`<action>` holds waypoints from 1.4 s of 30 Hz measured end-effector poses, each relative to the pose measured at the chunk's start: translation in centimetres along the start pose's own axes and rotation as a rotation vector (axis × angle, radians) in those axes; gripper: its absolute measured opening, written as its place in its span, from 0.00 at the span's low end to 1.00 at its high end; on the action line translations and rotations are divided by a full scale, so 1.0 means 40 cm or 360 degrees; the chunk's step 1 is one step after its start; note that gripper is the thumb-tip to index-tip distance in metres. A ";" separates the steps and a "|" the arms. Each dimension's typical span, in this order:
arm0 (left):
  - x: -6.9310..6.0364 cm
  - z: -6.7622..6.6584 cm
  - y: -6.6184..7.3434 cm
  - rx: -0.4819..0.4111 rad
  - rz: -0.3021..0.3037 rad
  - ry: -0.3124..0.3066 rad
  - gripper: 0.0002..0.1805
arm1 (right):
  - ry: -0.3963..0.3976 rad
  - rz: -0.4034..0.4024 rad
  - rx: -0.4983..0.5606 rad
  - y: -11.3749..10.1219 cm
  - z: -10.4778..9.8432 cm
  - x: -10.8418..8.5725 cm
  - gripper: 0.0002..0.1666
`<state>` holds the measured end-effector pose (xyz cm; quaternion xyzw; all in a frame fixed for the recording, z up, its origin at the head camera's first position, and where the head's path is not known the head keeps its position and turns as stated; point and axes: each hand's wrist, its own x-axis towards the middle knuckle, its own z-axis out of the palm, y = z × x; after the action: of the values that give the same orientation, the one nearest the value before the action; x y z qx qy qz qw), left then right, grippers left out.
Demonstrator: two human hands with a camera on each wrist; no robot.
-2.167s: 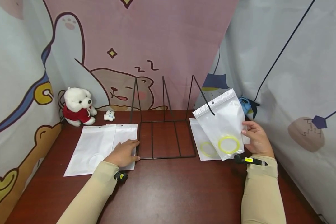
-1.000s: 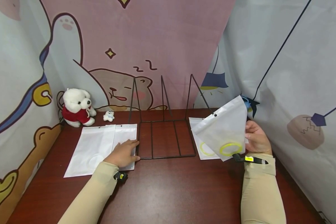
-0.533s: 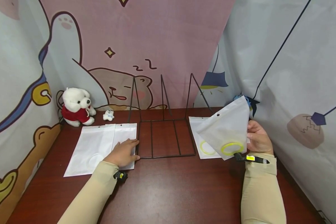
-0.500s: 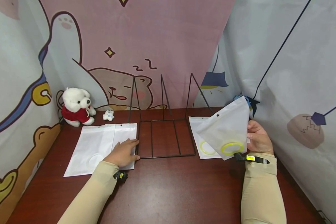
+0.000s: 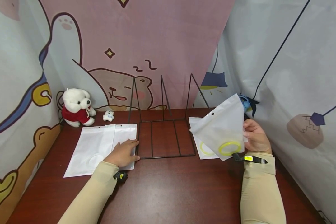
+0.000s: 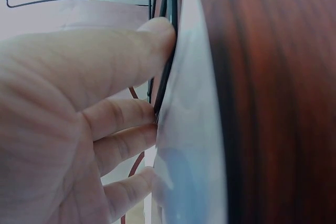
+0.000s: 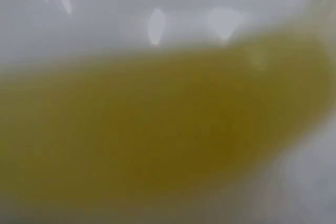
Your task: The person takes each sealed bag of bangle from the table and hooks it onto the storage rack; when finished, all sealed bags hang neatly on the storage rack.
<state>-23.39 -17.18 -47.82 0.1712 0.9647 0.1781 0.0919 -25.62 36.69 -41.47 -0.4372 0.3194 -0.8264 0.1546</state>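
Note:
My right hand [image 5: 256, 137] pinches the right edge of a white zip bag [image 5: 226, 121] holding a yellow ring [image 5: 229, 148]. The bag is held up and tilted, its punched hole beside the end of the right arm of a black wire rack [image 5: 165, 156]. That arm's tip is hidden; whether it passes through the hole I cannot tell. My left hand [image 5: 123, 153] lies over white bags [image 5: 96, 140], thumb and fingertips touching the rack's left side rod. In the left wrist view the thumb [image 6: 131, 51] rests against the black rod. The right wrist view is a yellow blur.
Another bag with a yellow ring [image 5: 196, 137] lies right of the rack. A white plush dog in red [image 5: 77, 107] and a small white bear [image 5: 109, 115] sit at the back left. A blue toy [image 5: 245, 102] stands behind the held bag. Printed curtains surround the wooden table [image 5: 168, 186].
The held bag first had the rack arm's tip in front of it. It then tilted and moved right, off the tip, and now has shifted back left. The left hand stays put.

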 end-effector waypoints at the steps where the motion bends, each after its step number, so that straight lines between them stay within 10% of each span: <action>1: 0.000 0.001 -0.001 0.0001 0.0001 -0.0002 0.42 | 0.0014 0.0000 -0.0005 0.000 -0.001 0.000 0.20; 10: -0.003 -0.001 0.002 0.0000 -0.0002 -0.0009 0.42 | 0.0130 0.0055 -0.0180 0.004 -0.009 -0.007 0.22; 22: -0.004 -0.008 0.006 -0.0009 -0.0012 -0.0006 0.41 | 0.0640 0.0376 -0.0905 0.001 0.012 -0.005 0.28; 42: -0.003 -0.007 0.008 -0.0003 -0.0018 -0.0008 0.41 | 0.0649 0.0768 -0.1290 0.034 0.029 0.032 0.19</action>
<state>-23.24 -17.02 -47.42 0.1661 0.9652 0.1780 0.0954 -25.44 34.53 -41.11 -0.2057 0.7295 -0.6456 0.0936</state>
